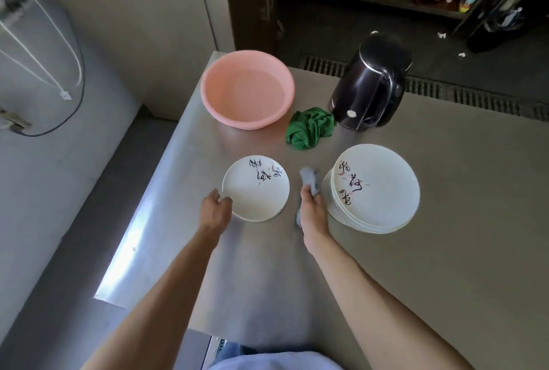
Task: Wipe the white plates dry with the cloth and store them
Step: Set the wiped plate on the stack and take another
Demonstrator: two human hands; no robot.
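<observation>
You stood at a steel counter (445,250) in a dim room, with a floor grate beyond its far edge and blurred, cluttered shelves behind. A pink basin (205,93) sat at the far left corner, and a black kettle (368,90) was beside it on the far edge. The stack of white plates (377,188) lay flat and face up mid-counter, its painted script along the left side. A single white plate (255,191) lay face up nearer the left edge, script toward the far edge. A crumpled green cloth (309,128) touched the kettle. Your right hand (312,209) clutched a grey cloth (310,181) between the plates. Your left hand (215,206) met the single plate's near rim; I cannot tell whether it gripped.
</observation>
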